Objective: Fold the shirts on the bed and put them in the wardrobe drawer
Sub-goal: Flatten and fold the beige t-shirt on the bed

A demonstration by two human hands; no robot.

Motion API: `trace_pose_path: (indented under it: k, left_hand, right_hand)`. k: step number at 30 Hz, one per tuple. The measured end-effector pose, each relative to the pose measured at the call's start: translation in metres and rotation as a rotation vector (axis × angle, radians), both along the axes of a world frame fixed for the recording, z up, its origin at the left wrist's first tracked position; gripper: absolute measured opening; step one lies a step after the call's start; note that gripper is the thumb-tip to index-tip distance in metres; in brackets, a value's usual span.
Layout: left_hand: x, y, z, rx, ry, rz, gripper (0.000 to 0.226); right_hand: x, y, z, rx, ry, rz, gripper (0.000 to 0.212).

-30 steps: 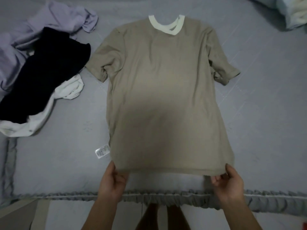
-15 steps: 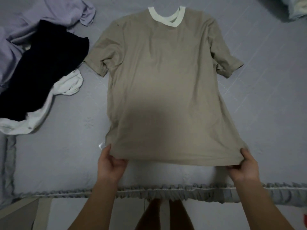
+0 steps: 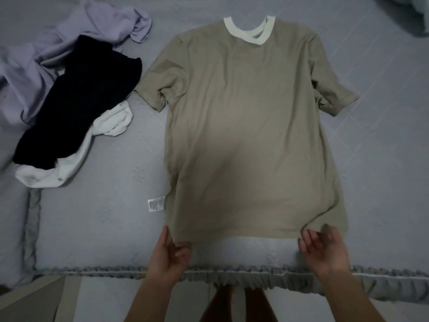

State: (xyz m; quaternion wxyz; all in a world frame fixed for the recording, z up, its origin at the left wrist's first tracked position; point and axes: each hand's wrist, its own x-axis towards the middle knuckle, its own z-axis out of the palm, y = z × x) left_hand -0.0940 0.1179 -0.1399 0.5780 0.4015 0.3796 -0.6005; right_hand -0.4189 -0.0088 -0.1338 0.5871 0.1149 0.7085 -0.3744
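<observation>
Beige shirt point(image 3: 250, 135) spread flat on bed point(image 3: 92, 217), hem nearest both hands. Left hand point(image 3: 170, 256) pinching hem corner; right hand point(image 3: 325, 249) blurred, grip possibly released, cannot be told.

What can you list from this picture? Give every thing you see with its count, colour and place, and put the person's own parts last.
T-shirt: one, beige with a cream collar, spread flat mid-bed.
Care label: one, white, at the T-shirt's left seam near the hem.
Lilac garment: one, crumpled, upper left.
Black garment: one, lying on the pile, left.
White garment: one, under the black one.
Bed cover: one, grey, quilted, frilled near edge.
Left hand: one, at the hem's left corner.
Right hand: one, blurred, at the hem's right side.
</observation>
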Motion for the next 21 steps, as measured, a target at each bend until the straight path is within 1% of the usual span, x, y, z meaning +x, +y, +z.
trace_pose_path:
  k: [2,4,6,7,8,9,10,11,12,13,14,15,16,18,19,21]
  left_hand:
    - [0.003,-0.015,0.000,0.011,-0.072,-0.149,0.024]
    - [0.008,-0.030,0.000,0.106,-0.204,-0.282,0.020]
    - [0.015,-0.035,-0.002,0.225,-0.333,-0.341,0.024]
    - [0.018,-0.032,-0.003,0.265,-0.415,-0.354,0.027]
    - [0.020,-0.026,-0.004,0.293,-0.505,-0.358,0.030]
    - [0.021,-0.019,-0.004,0.303,-0.587,-0.340,0.031]
    - [0.021,-0.012,-0.003,0.308,-0.647,-0.323,0.027]
    - [0.020,-0.004,-0.002,0.324,-0.688,-0.324,0.018]
    - [0.019,0.003,-0.003,0.357,-0.720,-0.331,0.006]
    - [0.018,0.007,-0.006,0.419,-0.775,-0.371,0.021]
    - [0.018,0.012,-0.014,0.473,-0.855,-0.456,0.035]
    - [0.017,0.015,-0.016,0.532,-0.947,-0.578,0.039]
    - [0.016,0.016,-0.020,0.582,-1.013,-0.692,0.035]
    - [0.016,0.010,-0.018,0.659,-1.105,-0.805,0.019]
    - [0.017,0.003,-0.014,0.682,-1.138,-0.819,0.018]
    - [0.019,-0.010,-0.008,0.722,-1.196,-0.828,0.026]
  right_hand:
    - [0.010,0.001,-0.006,0.026,-0.010,0.051,0.026]
    - [0.016,-0.002,-0.012,0.053,0.031,0.062,0.026]
    - [0.013,-0.007,-0.015,0.063,0.135,0.007,0.021]
    - [0.010,-0.010,-0.014,0.047,0.206,-0.023,0.013]
    - [0.003,-0.013,-0.011,0.040,0.305,0.009,0.006]
    - [-0.007,-0.016,-0.012,0.059,0.410,0.045,0.015]
    - [-0.017,-0.017,-0.013,0.093,0.464,0.057,0.023]
    - [-0.025,-0.020,-0.017,0.115,0.467,0.043,0.023]
    - [-0.034,-0.021,-0.016,0.150,0.474,0.079,0.023]
    - [-0.041,-0.019,-0.017,0.160,0.470,0.146,0.026]
    - [-0.047,-0.016,-0.016,0.177,0.486,0.205,0.033]
    - [-0.051,-0.016,-0.017,0.211,0.525,0.253,0.038]
    - [-0.052,-0.013,-0.015,0.254,0.543,0.324,0.042]
    - [-0.048,-0.013,-0.016,0.297,0.621,0.493,0.048]
    - [-0.044,-0.015,-0.014,0.302,0.692,0.525,0.051]
    - [-0.038,-0.020,-0.010,0.317,0.867,0.517,0.058]
